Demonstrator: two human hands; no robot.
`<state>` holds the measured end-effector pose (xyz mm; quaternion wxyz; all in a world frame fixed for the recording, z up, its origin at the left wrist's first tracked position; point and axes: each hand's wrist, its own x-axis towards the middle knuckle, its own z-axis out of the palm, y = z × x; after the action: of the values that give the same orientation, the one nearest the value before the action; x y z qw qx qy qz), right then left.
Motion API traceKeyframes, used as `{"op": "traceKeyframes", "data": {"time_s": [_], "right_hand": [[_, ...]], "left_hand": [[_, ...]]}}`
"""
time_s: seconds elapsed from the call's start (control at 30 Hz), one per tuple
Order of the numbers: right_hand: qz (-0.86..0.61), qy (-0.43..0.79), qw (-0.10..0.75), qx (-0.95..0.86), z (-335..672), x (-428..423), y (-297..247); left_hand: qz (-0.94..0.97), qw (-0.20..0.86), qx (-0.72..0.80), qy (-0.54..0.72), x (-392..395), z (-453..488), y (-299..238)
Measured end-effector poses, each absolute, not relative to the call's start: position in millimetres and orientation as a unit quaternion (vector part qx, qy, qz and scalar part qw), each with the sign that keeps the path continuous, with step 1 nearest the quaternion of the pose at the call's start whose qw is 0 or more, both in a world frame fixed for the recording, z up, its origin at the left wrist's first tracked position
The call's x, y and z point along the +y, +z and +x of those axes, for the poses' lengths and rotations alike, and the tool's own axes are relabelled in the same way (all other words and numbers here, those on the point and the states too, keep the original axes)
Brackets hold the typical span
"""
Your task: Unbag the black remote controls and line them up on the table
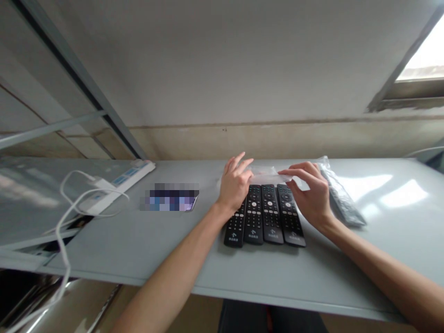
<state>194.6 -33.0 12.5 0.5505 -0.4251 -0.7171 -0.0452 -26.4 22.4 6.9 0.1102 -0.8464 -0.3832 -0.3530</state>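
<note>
The left hand point(234, 184) and right hand point(308, 194) hold a thin, clear plastic sleeve point(266, 176) flat between them, just above the far ends of four black remote controls point(271, 213). The left hand's fingers are spread over the sleeve's left end, while the right hand pinches the other end in narrowly curled fingers. The remotes lie side by side, buttons up and slightly fanned, almost touching, on the pale grey worktop point(138, 249). Just beside the right hand lies a crinkled silvery plastic bag point(342, 196). Farther left are a phone point(173, 199), its screen pixelated, and a looping white cable point(60, 231).
</note>
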Motion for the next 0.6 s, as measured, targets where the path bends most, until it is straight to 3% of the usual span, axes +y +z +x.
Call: {"op": "traceKeyframes", "data": {"time_s": [0.6], "right_hand": [[-0.472,-0.055,0.637,-0.607,198.5,-31.0,15.5]], "left_hand": [[-0.832,0.050,-0.412,-0.369,25.3,-26.7,2.8]]}}
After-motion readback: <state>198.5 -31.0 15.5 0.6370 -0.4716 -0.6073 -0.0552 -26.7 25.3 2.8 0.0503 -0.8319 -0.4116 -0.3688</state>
